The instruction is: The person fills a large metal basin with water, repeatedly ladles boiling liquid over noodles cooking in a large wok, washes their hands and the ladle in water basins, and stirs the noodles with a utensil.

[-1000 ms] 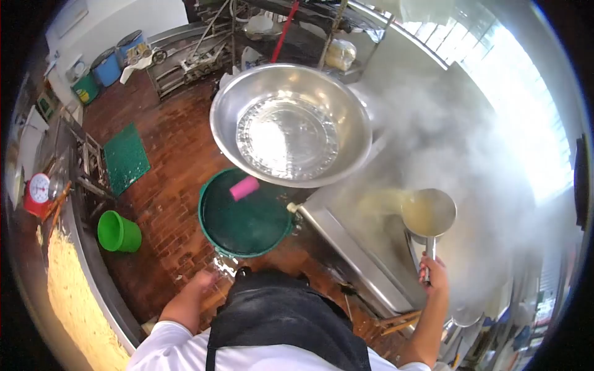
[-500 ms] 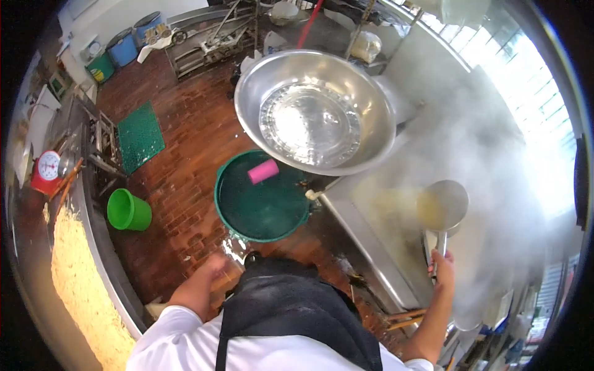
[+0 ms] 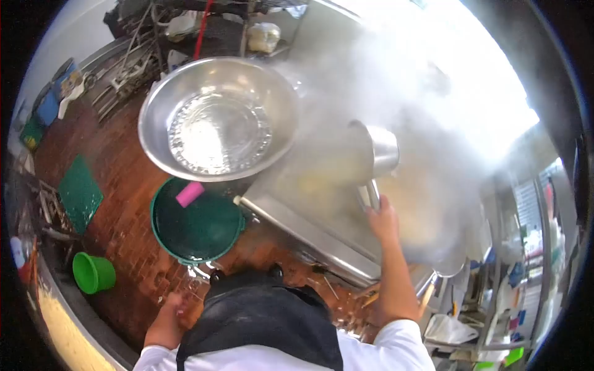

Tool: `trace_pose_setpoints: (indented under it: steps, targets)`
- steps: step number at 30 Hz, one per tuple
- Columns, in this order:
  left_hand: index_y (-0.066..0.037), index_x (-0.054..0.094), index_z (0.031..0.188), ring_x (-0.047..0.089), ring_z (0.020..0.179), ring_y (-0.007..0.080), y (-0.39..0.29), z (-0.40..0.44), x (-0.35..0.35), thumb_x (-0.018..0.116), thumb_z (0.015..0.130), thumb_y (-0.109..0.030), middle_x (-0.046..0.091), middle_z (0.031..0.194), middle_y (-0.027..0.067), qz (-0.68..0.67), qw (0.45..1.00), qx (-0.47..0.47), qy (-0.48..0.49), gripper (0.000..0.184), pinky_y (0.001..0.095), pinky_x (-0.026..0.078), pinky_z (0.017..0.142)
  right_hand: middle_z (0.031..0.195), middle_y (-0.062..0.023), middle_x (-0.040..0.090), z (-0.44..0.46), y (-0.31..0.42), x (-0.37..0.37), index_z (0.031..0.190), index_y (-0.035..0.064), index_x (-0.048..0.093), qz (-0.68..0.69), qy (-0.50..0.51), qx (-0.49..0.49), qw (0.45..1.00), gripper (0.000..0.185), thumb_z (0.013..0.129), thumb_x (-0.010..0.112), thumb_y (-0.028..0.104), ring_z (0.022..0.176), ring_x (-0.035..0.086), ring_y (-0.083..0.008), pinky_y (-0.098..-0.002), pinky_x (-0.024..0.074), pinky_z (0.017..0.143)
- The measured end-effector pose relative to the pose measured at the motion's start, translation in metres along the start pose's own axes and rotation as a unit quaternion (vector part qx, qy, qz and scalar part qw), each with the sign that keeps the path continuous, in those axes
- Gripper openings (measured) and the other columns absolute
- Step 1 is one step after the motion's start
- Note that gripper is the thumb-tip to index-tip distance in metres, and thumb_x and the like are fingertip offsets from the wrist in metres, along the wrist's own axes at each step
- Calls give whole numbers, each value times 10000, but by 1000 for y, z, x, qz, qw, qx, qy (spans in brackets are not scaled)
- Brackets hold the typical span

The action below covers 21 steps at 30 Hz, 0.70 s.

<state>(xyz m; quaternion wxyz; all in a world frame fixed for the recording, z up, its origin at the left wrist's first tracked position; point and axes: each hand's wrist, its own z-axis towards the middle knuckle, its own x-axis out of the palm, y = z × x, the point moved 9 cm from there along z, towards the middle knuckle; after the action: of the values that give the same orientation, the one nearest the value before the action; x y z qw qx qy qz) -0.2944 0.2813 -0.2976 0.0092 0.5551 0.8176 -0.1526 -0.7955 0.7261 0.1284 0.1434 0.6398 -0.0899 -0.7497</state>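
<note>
My right hand (image 3: 385,219) grips the handle of a metal dipper (image 3: 385,151) above a steaming metal vat (image 3: 309,232). The dipper is tipped on its side, its mouth toward the left; steam veils what is inside it. Yellowish contents show dimly through the steam. My left hand (image 3: 174,304) hangs low by my side over the brick floor, away from any object; its fingers are blurred. A large shiny metal basin (image 3: 281,139) with clear liquid stands beyond the vat's left end. Below it is a dark green tub (image 3: 158,226) of water with a pink cup (image 3: 190,194).
A bright green bucket (image 3: 94,273) and a green mat (image 3: 80,195) are on the floor to the left. A counter edge (image 3: 86,328) runs along the lower left. Shelves with utensils (image 3: 458,328) stand at the right. Thick steam hides the vat's far side.
The view has swung to the right. My right hand has reached farther over the vat and turned the dipper from mouth-up onto its side. My left hand still hangs low.
</note>
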Motion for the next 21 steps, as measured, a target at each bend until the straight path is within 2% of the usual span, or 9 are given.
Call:
trace_pose_setpoints:
  steps: [1,2,5,11,14,17,21]
  targets:
    - [-110,572,857,456,468,154,5,4,0,571,817,-350,511,613,24,-24,999,-5,23,244,313,337,381,900,-235,595,2,-4,-2,1116,61,499,-1,-26,-17,1000,430,738,578,251,874,569,-401,-461,442,749]
    - [-114,568,842,433,451,144,8,9,2,584,812,-350,491,601,13,-50,998,-12,44,238,309,317,360,896,-232,598,5,-14,-6,1115,68,494,-8,-34,6,999,426,737,574,247,863,569,-404,-468,442,743]
    - [-123,545,802,415,432,137,-14,-14,-2,554,829,-332,451,569,-4,35,997,12,-67,211,296,307,353,882,-223,604,12,-46,-14,1103,87,493,-26,-46,67,996,404,735,562,236,836,572,-410,-483,444,729]
    - [-102,546,766,409,421,129,-64,-56,32,509,836,-265,490,585,14,5,997,72,-2,181,273,297,348,896,-228,611,74,-168,-14,1023,54,544,-80,-20,164,983,341,727,560,222,847,582,-405,-481,455,746]
    - [-89,553,732,402,417,126,-76,-72,30,520,831,-239,504,590,29,-6,997,62,-45,182,269,291,346,898,-230,618,107,-219,-15,965,27,585,-101,-37,217,970,321,725,559,238,859,593,-398,-475,470,741]
    - [-79,570,738,402,412,134,-86,-93,26,540,821,-222,504,590,33,42,992,91,-78,168,264,291,350,919,-224,619,149,-273,1,984,31,589,-98,-33,258,961,324,728,555,227,875,595,-390,-463,478,738]
    - [-59,597,800,444,452,147,-91,-129,35,542,800,-196,510,594,33,14,989,79,-124,147,271,336,392,948,-208,624,180,-267,5,971,37,600,-104,-11,273,956,281,738,560,189,900,602,-370,-442,484,761]
